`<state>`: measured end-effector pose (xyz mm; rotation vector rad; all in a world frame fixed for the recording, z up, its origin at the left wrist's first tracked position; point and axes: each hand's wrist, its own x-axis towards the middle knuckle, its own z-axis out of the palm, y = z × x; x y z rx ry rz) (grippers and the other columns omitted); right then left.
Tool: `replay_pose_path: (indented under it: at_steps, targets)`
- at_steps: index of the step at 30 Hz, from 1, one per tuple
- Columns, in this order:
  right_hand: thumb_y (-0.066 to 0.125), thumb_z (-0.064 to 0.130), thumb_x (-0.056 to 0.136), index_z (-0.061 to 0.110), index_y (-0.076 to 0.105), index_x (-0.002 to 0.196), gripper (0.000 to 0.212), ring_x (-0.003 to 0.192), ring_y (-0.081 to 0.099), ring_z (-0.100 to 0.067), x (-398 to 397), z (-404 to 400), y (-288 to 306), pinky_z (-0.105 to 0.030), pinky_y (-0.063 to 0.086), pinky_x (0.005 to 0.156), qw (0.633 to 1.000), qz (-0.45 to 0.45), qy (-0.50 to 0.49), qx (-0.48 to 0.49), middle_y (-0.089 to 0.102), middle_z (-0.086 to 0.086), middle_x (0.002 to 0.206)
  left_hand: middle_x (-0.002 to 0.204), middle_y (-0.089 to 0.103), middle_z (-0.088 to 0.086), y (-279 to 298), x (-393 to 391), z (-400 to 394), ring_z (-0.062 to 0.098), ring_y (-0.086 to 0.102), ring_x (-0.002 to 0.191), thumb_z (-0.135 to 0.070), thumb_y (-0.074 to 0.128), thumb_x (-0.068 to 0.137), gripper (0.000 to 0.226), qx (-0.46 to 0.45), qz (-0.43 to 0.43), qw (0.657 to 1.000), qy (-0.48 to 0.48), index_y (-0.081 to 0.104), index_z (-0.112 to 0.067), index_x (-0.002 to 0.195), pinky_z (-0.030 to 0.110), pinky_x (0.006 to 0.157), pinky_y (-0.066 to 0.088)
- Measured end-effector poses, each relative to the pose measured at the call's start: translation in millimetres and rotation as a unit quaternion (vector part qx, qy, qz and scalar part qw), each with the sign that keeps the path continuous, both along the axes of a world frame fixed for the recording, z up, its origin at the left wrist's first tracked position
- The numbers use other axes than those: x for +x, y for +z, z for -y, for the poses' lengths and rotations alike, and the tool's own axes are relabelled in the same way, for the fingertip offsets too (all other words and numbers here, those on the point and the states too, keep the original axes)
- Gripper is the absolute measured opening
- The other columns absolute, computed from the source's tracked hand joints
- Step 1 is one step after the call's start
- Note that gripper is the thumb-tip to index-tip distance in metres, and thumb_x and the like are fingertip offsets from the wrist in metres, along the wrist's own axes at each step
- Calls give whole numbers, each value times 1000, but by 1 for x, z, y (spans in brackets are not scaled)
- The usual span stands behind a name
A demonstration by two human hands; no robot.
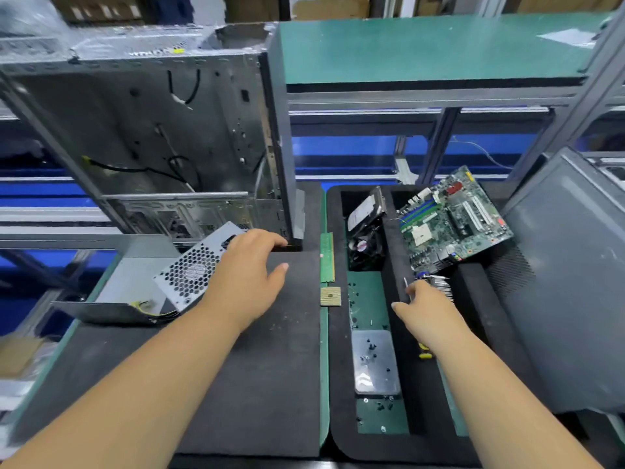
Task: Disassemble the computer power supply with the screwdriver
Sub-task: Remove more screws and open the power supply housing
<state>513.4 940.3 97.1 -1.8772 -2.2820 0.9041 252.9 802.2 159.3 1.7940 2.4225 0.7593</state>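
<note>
Fetching the tool: right hand (426, 308) curling round the screwdriver (407, 290) in the foam tray (399, 445), left hand (248, 272) loosely spread against the power supply (194, 269) beside the empty case (152, 137); next, tip to a casing screw

A green-topped desk (324, 367) carries dark foam mats (270, 367). Above it runs a green shelf (422, 49) on grey metal framing (436, 143), with blue panels (345, 147) behind (cardboard boxes (324, 8) stand blurred beyond).

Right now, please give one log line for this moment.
left hand: on power supply | right hand: grips screwdriver | unscrewing: not begun
</note>
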Motion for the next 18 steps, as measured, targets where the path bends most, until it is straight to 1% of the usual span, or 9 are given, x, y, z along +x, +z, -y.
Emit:
replay_pose_path:
  at_steps: [2, 4, 7, 9, 10, 12, 14, 16, 18]
  targets:
    - [62, 34, 91, 16, 53, 128, 43, 93, 58, -25, -14, 1, 3, -36, 46, 77, 1000, -24, 18, 10, 60, -6, 120, 125, 56, 1, 4, -15, 7, 25, 47, 122, -30, 70, 85, 44, -13, -15, 999, 40, 57, -19, 125, 36, 104, 36]
    - [60, 35, 92, 19, 53, 131, 43, 89, 61, -21, -29, 5, 8, -36, 47, 78, 998, -47, 29, 20, 60, -4, 120, 130, 52, 5, 7, -31, 14, 29, 45, 124, -41, 74, 81, 61, -52, -27, 995, 85, 51, -19, 133, 39, 106, 35]
    - [60, 35, 94, 22, 55, 129, 38, 80, 60, -16, -50, 9, 15, -34, 45, 69, 995, -86, 48, 25, 59, 1, 106, 142, 43, 6, 11, -56, 24, 32, 38, 132, -64, 75, 68, 99, -164, -22, 973, 163, 32, -24, 148, 43, 110, 33]
    - [60, 33, 94, 22, 57, 126, 34, 78, 57, -15, -63, 12, 21, -32, 40, 65, 992, -108, 58, 25, 57, 5, 96, 151, 35, 7, 13, -70, 29, 34, 34, 137, -71, 77, 60, 120, -245, 8, 949, 199, 19, -26, 154, 45, 112, 33]
    - [60, 32, 93, 22, 58, 124, 32, 76, 55, -14, -69, 14, 25, -30, 38, 63, 991, -117, 63, 26, 57, 6, 92, 152, 34, 7, 13, -76, 31, 33, 35, 138, -70, 79, 57, 123, -270, 40, 940, 207, 18, -26, 154, 45, 110, 35]
    - [60, 29, 92, 23, 60, 119, 27, 72, 53, -11, -79, 18, 32, -29, 36, 59, 987, -143, 68, 27, 57, 7, 88, 141, 48, 6, 14, -84, 33, 29, 48, 126, -64, 85, 53, 110, -274, 113, 934, 201, 35, -25, 143, 40, 99, 44]
    - [60, 26, 91, 25, 61, 111, 20, 69, 54, -9, -88, 23, 39, -28, 36, 58, 983, -167, 72, 35, 58, 8, 84, 120, 60, -1, 15, -87, 34, 23, 57, 105, -57, 88, 48, 86, -245, 135, 943, 183, 50, -27, 119, 35, 86, 49]
    - [60, 25, 92, 27, 61, 105, 13, 64, 54, -8, -94, 28, 45, -27, 38, 56, 979, -183, 76, 47, 59, 7, 81, 109, 62, -5, 17, -84, 34, 21, 60, 97, -54, 87, 43, 80, -223, 119, 953, 164, 52, -26, 109, 37, 85, 52]
    - [59, 27, 93, 30, 60, 101, 9, 62, 55, -11, -101, 34, 51, -27, 42, 57, 977, -191, 83, 55, 60, 5, 83, 108, 61, -5, 18, -81, 34, 21, 59, 100, -51, 87, 41, 82, -205, 87, 965, 139, 53, -26, 111, 40, 87, 53]
